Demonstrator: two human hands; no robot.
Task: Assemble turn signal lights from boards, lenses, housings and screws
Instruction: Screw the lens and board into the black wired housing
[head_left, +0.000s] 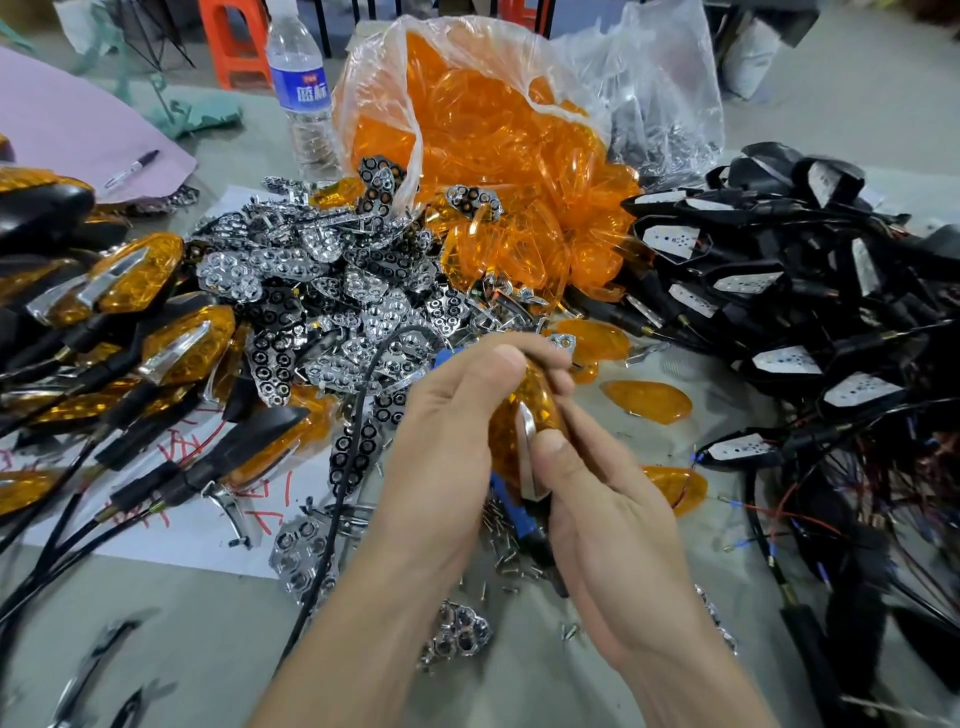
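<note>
Both hands meet at the table's centre around one turn signal light (535, 410), an amber lens with a chrome strip. My left hand (452, 441) curls over its top and left side. My right hand (597, 499) grips its lower right, thumb pressed by the chrome strip. A black cable (358, 410) loops off to the left from the light. Loose screws (506, 551) and a blue-handled tool (514, 514) lie underneath the hands, partly hidden.
Finished amber lights (130, 280) are piled at the left. Chrome reflectors (322, 280) heap in the middle, behind them a plastic bag of amber lenses (493, 135). Black housings with boards (779, 280) fill the right. A water bottle (301, 88) stands at the back.
</note>
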